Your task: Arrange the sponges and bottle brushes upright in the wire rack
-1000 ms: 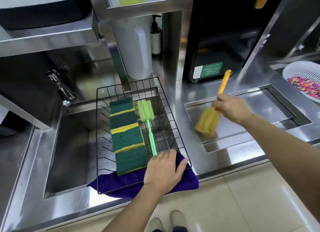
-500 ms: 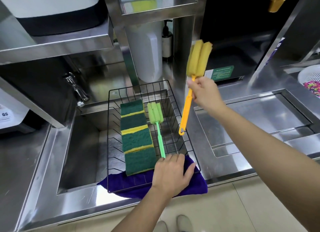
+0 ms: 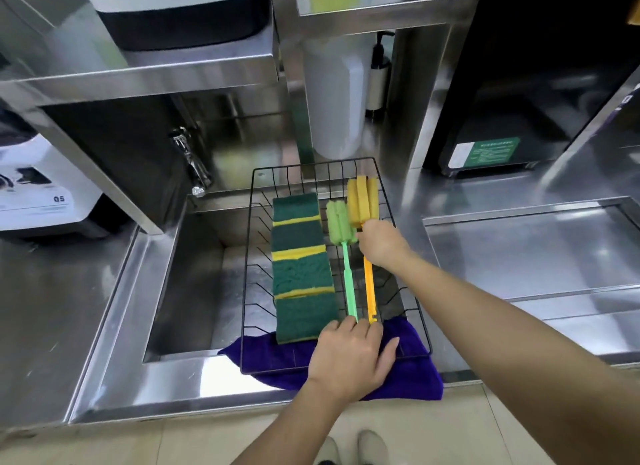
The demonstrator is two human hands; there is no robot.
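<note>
A black wire rack (image 3: 252,201) sits over the sink's right side on a purple cloth (image 3: 412,381). Inside it, several green-and-yellow sponges (image 3: 301,267) stand in a row on edge. A green bottle brush (image 3: 341,222) lies beside them, head to the back. Right of it is the yellow bottle brush (image 3: 362,199), its handle running down to the rack's front. My right hand (image 3: 379,241) grips the yellow brush just below its foam head. My left hand (image 3: 349,355) rests on the rack's front edge, fingers touching the ends of both handles.
The steel sink (image 3: 194,274) lies left of the rack, with a tap (image 3: 192,159) behind it. A white container (image 3: 334,93) and a pump bottle (image 3: 379,73) stand behind the rack. A recessed steel panel (image 3: 533,246) is to the right. A steel shelf (image 3: 138,73) overhangs.
My right hand turned the yellow brush from head-down over the right counter to head-up, then carried it left and lowered it into the rack beside the green brush. My left hand stayed put.
</note>
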